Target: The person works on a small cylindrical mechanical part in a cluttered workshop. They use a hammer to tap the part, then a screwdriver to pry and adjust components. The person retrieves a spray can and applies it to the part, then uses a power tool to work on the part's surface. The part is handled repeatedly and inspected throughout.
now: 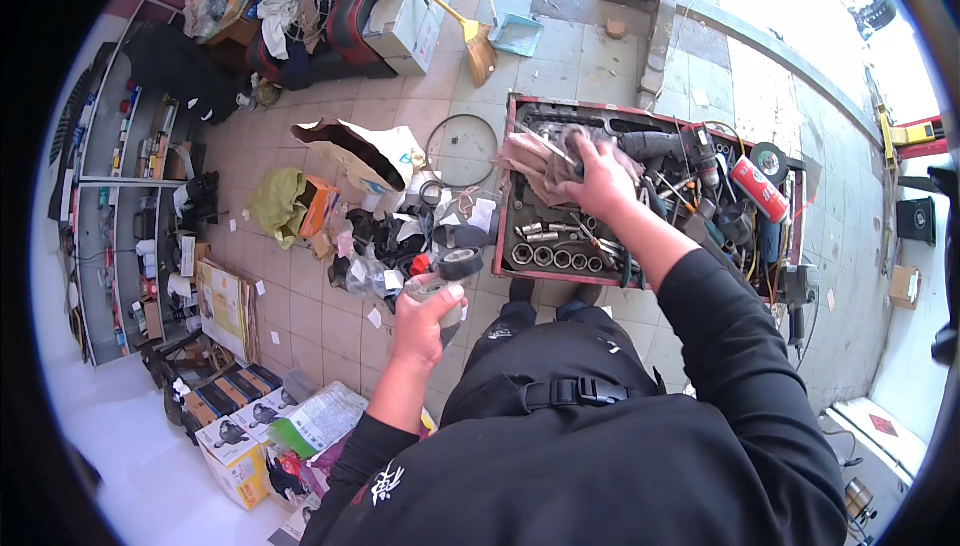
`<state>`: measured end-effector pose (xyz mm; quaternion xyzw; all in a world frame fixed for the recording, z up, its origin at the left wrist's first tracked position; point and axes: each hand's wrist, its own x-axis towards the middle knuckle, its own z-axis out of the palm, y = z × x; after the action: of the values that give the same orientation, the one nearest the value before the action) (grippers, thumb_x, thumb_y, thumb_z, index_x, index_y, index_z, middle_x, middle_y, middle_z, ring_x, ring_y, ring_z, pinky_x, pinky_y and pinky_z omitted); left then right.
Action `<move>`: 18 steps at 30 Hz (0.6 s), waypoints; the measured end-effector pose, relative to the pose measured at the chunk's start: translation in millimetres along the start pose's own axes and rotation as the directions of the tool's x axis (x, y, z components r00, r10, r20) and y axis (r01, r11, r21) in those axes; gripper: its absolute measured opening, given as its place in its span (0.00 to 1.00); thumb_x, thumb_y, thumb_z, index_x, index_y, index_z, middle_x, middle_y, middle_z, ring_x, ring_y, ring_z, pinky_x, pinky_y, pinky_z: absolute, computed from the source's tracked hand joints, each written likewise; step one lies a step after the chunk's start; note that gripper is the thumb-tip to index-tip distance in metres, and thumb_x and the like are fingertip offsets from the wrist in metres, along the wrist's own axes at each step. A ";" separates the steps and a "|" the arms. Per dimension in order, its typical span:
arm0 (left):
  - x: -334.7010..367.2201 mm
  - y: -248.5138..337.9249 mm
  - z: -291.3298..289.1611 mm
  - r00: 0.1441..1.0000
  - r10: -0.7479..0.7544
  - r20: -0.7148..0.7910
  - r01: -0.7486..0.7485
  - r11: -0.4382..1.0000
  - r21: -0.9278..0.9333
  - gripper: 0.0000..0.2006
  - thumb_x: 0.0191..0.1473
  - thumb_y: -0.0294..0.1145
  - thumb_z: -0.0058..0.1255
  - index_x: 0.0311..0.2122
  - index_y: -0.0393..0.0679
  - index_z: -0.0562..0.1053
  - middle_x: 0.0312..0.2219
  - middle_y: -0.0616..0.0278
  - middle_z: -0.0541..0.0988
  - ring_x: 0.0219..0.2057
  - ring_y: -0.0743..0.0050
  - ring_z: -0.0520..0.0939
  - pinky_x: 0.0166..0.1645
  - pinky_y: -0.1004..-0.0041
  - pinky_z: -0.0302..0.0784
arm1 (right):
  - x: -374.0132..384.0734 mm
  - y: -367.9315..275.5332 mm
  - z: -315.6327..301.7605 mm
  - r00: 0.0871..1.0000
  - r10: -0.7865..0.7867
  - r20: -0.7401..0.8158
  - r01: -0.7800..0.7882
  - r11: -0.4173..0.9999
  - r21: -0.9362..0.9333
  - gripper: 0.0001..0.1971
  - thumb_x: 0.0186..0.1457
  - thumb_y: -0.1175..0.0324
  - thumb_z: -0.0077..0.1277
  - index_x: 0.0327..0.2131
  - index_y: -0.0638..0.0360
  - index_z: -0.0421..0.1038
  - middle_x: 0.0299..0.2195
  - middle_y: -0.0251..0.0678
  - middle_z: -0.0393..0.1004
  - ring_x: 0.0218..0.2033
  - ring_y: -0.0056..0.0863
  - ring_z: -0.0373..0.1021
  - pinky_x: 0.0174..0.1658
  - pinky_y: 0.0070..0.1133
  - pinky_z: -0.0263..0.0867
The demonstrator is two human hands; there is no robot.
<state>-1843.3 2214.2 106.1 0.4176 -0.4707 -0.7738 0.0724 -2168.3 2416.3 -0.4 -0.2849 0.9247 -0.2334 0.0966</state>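
Note:
My left hand (pixel 422 326) is closed around a clear, round-ended piece that looks like a roll of tape (pixel 432 288). A black roll (pixel 461 264) sits right against it at the fingertips; whether the hand holds both, I cannot tell. Over the red-rimmed tool tray (pixel 508 216), my right hand (pixel 600 181) grips a crumpled pinkish rag (pixel 535 161), and its fingertips are partly hidden in the cloth. Below the rag lies a row of chrome sockets (pixel 562 259). A cordless drill (pixel 705 161) and a red spray can (pixel 760 189) rest in the tray's right part.
An open paper sack (pixel 365 151), a green bag (pixel 278 204) and a heap of mixed rubbish lie left of the tray. A broom (pixel 480 56) and blue dustpan (pixel 517 34) stand beyond. Shelves (pixel 120 186) line the left wall; boxes (pixel 235 456) are stacked at lower left.

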 end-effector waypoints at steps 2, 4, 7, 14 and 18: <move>-1.2 -0.7 -3.0 1.000 0.003 0.011 -0.003 1.000 0.003 0.23 0.54 0.28 0.71 0.54 0.33 0.79 0.39 0.60 0.87 0.36 0.74 0.88 0.45 0.72 0.84 | 7.0 -3.7 5.4 0.989 0.061 0.135 -0.045 0.992 -0.117 0.31 0.54 0.63 0.69 0.61 0.52 0.69 0.58 0.47 0.75 0.58 0.53 0.77 0.59 0.43 0.75; -1.6 -0.5 -7.0 0.999 0.001 0.035 -0.001 1.000 0.013 0.24 0.54 0.29 0.71 0.55 0.33 0.78 0.40 0.59 0.87 0.36 0.74 0.88 0.45 0.71 0.84 | 4.5 -3.6 -5.5 0.996 0.028 0.081 -0.030 0.999 0.021 0.25 0.54 0.66 0.67 0.55 0.57 0.75 0.52 0.47 0.79 0.54 0.51 0.79 0.57 0.42 0.76; 0.2 0.6 -15.6 0.999 0.035 0.005 -0.035 0.999 0.007 0.23 0.54 0.29 0.71 0.54 0.33 0.79 0.39 0.60 0.87 0.36 0.74 0.88 0.45 0.71 0.84 | -5.5 2.0 -60.0 0.970 0.070 -0.231 0.015 0.937 0.349 0.17 0.53 0.70 0.64 0.46 0.61 0.78 0.44 0.48 0.80 0.48 0.49 0.79 0.54 0.39 0.75; 15.7 13.9 -31.5 0.999 0.019 0.028 -0.019 1.000 -0.004 0.22 0.54 0.25 0.70 0.54 0.33 0.78 0.37 0.58 0.86 0.35 0.72 0.88 0.42 0.71 0.85 | 0.5 -4.5 -204.6 0.902 0.271 -0.335 0.091 0.639 0.764 0.12 0.65 0.71 0.60 0.49 0.62 0.75 0.35 0.31 0.81 0.31 0.18 0.77 0.33 0.18 0.72; 23.9 22.5 -25.6 0.999 -0.008 0.050 0.008 1.000 -0.007 0.24 0.54 0.24 0.70 0.55 0.32 0.75 0.38 0.55 0.86 0.35 0.68 0.88 0.43 0.67 0.87 | 23.7 -4.3 -151.9 0.893 0.371 -0.257 -0.044 0.639 0.768 0.20 0.59 0.67 0.64 0.53 0.63 0.75 0.38 0.41 0.84 0.36 0.30 0.81 0.38 0.29 0.78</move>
<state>-1846.6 2172.7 104.7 0.3996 -0.4680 -0.7860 0.0592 -2232.9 2456.9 133.1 -0.0568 0.7738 -0.6293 0.0444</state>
